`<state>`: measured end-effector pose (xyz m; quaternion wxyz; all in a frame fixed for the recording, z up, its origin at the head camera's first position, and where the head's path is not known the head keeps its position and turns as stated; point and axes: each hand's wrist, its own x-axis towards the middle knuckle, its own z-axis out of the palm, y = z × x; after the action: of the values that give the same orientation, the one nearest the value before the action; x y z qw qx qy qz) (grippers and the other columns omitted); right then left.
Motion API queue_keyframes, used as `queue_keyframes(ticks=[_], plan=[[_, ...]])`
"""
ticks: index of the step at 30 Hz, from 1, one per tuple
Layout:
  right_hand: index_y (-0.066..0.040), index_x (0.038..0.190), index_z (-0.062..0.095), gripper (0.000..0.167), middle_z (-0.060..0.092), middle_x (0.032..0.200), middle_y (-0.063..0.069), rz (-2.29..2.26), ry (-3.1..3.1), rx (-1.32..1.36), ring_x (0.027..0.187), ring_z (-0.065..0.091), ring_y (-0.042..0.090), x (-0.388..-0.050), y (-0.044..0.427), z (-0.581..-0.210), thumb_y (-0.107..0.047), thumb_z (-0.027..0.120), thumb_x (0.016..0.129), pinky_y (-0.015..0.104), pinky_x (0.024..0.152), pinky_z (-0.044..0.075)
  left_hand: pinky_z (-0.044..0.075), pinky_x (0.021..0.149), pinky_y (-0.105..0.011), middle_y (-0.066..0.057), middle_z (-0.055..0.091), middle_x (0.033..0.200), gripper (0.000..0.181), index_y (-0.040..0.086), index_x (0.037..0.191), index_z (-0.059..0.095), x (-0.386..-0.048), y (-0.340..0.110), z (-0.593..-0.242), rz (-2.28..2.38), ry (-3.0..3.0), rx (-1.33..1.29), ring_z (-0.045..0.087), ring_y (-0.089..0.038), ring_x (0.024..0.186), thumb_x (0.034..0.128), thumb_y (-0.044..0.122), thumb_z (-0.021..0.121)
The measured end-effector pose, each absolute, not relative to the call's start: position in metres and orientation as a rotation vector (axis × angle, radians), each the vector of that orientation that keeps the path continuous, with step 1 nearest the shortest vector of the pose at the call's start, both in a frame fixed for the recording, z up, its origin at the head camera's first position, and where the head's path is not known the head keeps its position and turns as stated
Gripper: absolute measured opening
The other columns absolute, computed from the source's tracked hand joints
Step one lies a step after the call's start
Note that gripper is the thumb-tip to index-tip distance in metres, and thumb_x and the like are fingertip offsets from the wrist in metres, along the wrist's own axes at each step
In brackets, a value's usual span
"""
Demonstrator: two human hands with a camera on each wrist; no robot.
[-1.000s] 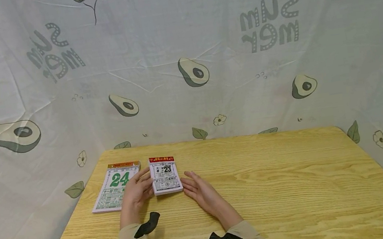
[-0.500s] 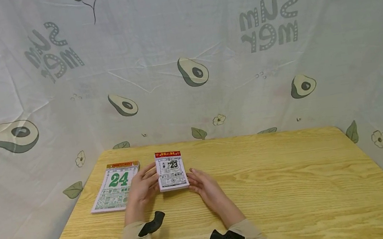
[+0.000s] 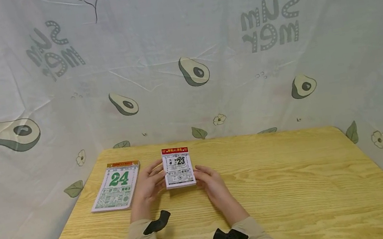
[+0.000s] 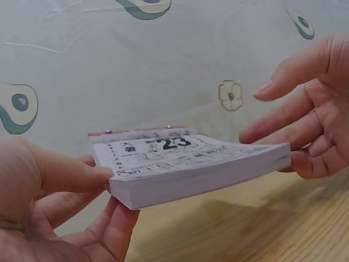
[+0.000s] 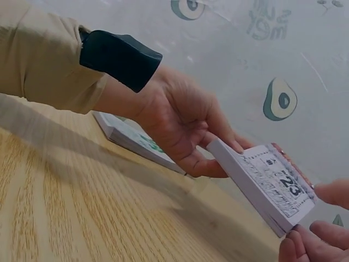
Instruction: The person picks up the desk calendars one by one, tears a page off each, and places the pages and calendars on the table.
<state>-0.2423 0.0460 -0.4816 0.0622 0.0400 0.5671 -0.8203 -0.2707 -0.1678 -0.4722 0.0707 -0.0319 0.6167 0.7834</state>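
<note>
A small tear-off calendar (image 3: 178, 171) with a red top strip and a black 23 is held up off the table, face up. My left hand (image 3: 150, 183) grips its left edge; in the left wrist view the thumb lies on the top page edge and the fingers (image 4: 121, 229) go underneath. On the other side, the fingers of my right hand (image 3: 215, 184) touch the right edge, with the thumb (image 4: 297, 71) raised away from the pages. To the left, a larger tear-off calendar (image 3: 116, 188) with a green 24 lies flat on the table.
The wooden table (image 3: 298, 186) stretches out to the right. Behind and at both sides hangs a pale curtain (image 3: 148, 31) printed with avocados. Each wrist carries a black strap-like mount (image 3: 157, 222).
Both hands have moved to the right with the small calendar and lifted it slightly. The left hand no longer covers part of the larger calendar, which has stayed in place.
</note>
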Motion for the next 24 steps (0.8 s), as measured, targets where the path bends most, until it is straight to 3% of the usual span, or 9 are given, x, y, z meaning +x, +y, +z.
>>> queue_keyframes(ticks=[4, 11, 24], plan=[[0.01, 0.136, 0.047, 0.048, 0.062, 0.125, 0.021, -2.488, 1.805, 0.151, 0.086, 0.061, 0.003, -0.24, 0.05, -0.48, -0.003, 0.062, 0.092, 0.02, 0.073, 0.049, 0.053, 0.07, -0.026, -0.01, 0.059, 0.131, 0.051, 0.01, 0.144, 0.045, -0.271, -0.16, -0.473, 2.404, 1.813, -0.082, 0.067, -0.012, 0.087, 0.0957, -0.002, 0.054], [0.006, 0.129, 0.056, 0.042, 0.064, 0.124, 0.021, -2.48, 1.963, 0.198, 0.093, 0.062, 0.003, -0.241, 0.059, -0.479, 0.0, 0.064, 0.089, 0.019, 0.075, 0.05, 0.053, 0.071, -0.028, -0.006, 0.061, 0.126, 0.051, 0.009, 0.144, 0.046, -0.271, -0.144, -0.472, 2.46, 1.733, -0.057, 0.068, -0.013, 0.087, 0.0951, -0.003, 0.054], [0.006, 0.126, 0.059, 0.04, 0.064, 0.123, 0.021, -2.481, 2.084, 0.244, 0.095, 0.061, 0.005, -0.236, 0.087, -0.478, 0.008, 0.062, 0.086, 0.014, 0.075, 0.051, 0.052, 0.073, -0.028, -0.012, 0.059, 0.131, 0.049, 0.009, 0.142, 0.048, -0.268, -0.108, -0.476, 2.485, 1.682, -0.042, 0.068, -0.011, 0.085, 0.0945, -0.003, 0.055]])
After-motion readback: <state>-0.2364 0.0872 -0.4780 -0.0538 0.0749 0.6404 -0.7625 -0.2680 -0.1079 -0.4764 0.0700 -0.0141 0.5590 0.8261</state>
